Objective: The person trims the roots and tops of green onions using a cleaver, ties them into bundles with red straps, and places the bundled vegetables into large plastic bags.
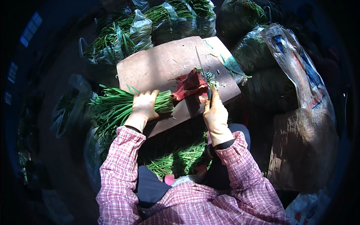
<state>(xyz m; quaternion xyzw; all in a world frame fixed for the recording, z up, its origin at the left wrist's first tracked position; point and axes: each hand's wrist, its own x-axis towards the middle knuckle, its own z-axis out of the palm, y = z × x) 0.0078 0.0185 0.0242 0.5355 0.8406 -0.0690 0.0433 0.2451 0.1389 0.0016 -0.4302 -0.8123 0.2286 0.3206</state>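
Observation:
My left hand (143, 105), in a pale glove, wraps round a bunch of chives (112, 107) at the board's left edge. Their leaves fan out to the left and the trimmed stem ends point right. Gloved too, my right hand (216, 120) grips a knife (209, 93) by its dark handle. Its thin blade points away from me across the board. Between both hands a crumpled red cloth (189, 85) lies on the brown board (150, 62), close to the stem ends. Short cut stem pieces (213, 80) are scattered just right of the blade.
Clear plastic bags of greens (140, 32) stand along the board's far side. More greens (176, 161) lie below the board, near my legs. At the right are a printed woven sack (296, 63) and a brown sack (300, 146). A leaf scrap (234, 67) hangs over the board's far right corner.

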